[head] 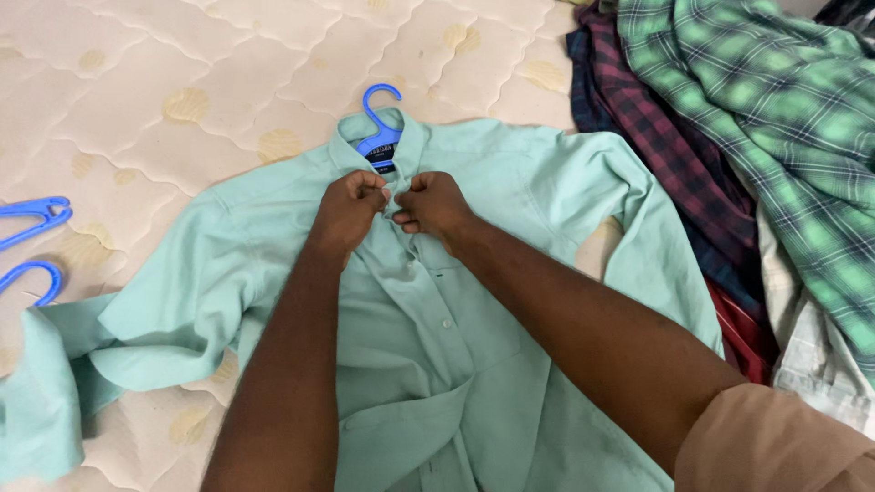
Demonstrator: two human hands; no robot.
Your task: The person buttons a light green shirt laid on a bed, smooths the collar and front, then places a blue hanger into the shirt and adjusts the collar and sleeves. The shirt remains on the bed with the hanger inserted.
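Left hand (pixel 351 205) and right hand (pixel 436 205) pinch the mint shirt (pixel 437 364) placket together near the collar; blue hanger (pixel 381 123) inside keeps it spread on the mattress (pixel 137 91).

This is looking like a home bedroom. A bare quilted mattress (pixel 182 82) is serving as the work surface, with plaid shirts (pixel 729 118) piling up alongside blue plastic hangers (pixel 32 214).

one label only: a small dark blue rectangular cloth neck label (pixel 383 161) with pale lettering, sewn inside the collar of the mint green shirt (pixel 456 364), just under the blue plastic hanger (pixel 380 123).
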